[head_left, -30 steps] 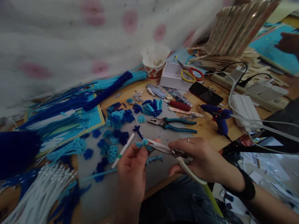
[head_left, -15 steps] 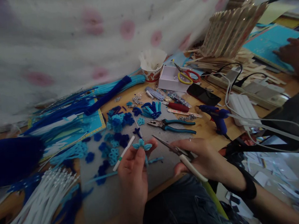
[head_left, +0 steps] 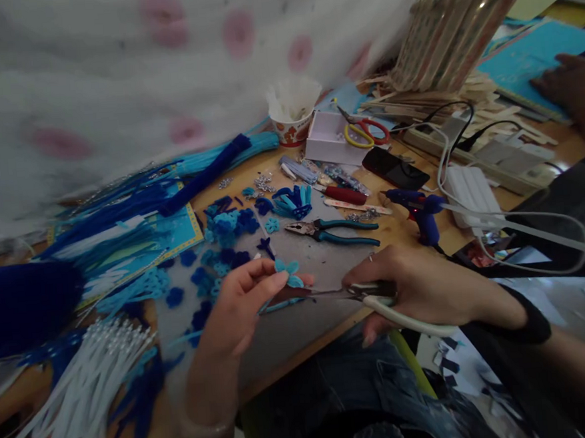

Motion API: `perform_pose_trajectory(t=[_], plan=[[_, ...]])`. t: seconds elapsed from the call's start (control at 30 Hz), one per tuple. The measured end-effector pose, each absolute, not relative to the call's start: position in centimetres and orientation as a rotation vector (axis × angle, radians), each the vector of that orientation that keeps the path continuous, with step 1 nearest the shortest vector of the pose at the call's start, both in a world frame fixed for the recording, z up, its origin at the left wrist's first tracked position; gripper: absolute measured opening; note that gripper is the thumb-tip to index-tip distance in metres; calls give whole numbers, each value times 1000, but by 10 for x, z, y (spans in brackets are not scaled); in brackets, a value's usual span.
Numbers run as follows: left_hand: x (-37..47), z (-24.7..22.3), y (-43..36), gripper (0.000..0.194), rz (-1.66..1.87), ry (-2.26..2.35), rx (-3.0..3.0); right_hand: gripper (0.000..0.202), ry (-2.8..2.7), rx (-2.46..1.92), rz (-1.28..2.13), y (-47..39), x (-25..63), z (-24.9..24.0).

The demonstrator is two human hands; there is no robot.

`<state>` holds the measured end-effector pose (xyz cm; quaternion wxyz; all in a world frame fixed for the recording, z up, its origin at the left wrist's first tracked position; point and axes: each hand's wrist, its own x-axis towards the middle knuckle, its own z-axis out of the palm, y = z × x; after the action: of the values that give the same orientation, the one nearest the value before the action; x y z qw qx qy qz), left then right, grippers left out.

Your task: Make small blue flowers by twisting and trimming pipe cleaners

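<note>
Between the thumb and fingers of my left hand is a light-blue flower made of fuzzy stem. My right hand grips scissors with pale handles. The blades point left and their tips reach my left fingertips, just below the flower. Whether they touch the flower's stem is hard to tell. Beyond my hands, pliers with teal handles lie on the grey mat. Blue fuzzy flowers are heaped to the left of them.
White stems lie at the left, near blue bundles. Further right are a blue glue gun, a phone, a white box, a paper cup and power strips. Another person's hand rests at the far right.
The scissors have swung from pointing up-left to nearly level, with their tips now at my left fingers. My left hand has tilted to the right with the flower. The view has shifted slightly.
</note>
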<state>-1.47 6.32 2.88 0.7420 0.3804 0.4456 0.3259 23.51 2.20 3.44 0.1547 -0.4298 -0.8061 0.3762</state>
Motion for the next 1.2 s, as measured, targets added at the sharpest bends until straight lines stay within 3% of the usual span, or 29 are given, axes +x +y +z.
perform_pose_trajectory(t=[0.6, 0.83, 1.2], plan=[[-26, 31, 95, 29, 398, 888, 961, 40, -2443, -1300, 1185, 25, 231, 47], [-28, 34, 101, 17, 216, 828, 1108, 45, -2451, -1300, 1299, 25, 233, 49], [-27, 30, 102, 13, 256, 868, 1211, 43, -2405, -1272, 1308, 25, 232, 46]])
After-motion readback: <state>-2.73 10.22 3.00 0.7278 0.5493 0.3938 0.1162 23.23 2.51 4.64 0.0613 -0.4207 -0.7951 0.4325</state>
